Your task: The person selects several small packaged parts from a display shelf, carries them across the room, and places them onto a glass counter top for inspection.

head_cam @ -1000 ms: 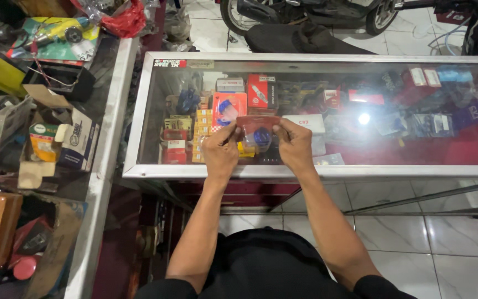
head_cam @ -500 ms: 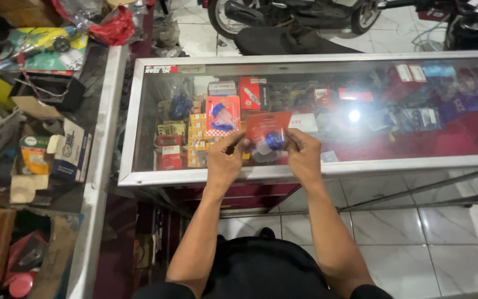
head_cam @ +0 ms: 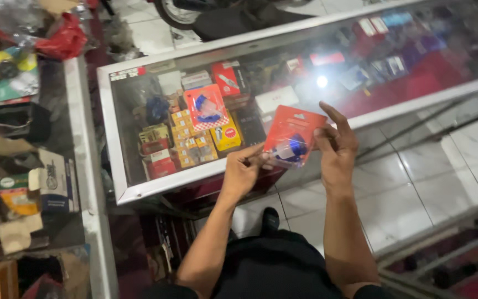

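Note:
I hold a red blister card (head_cam: 293,136) with a blue and white part under clear plastic between both hands. My left hand (head_cam: 243,170) pinches its lower left corner. My right hand (head_cam: 336,145) grips its right edge, index finger pointing up. The card hangs tilted in the air over the front edge of a glass display counter (head_cam: 118,182) with an aluminium frame.
Inside the counter lie red, yellow and white boxed parts (head_cam: 206,124). A second counter (head_cam: 82,182) on the left carries cardboard boxes, bags and clutter. White tiled floor (head_cam: 410,188) lies below. A dark motorcycle seat and wheel (head_cam: 222,16) stand beyond the counter.
Both hands have lifted the red card off the counter glass and drawn it towards me, tilting it. The view has swung right and tilted.

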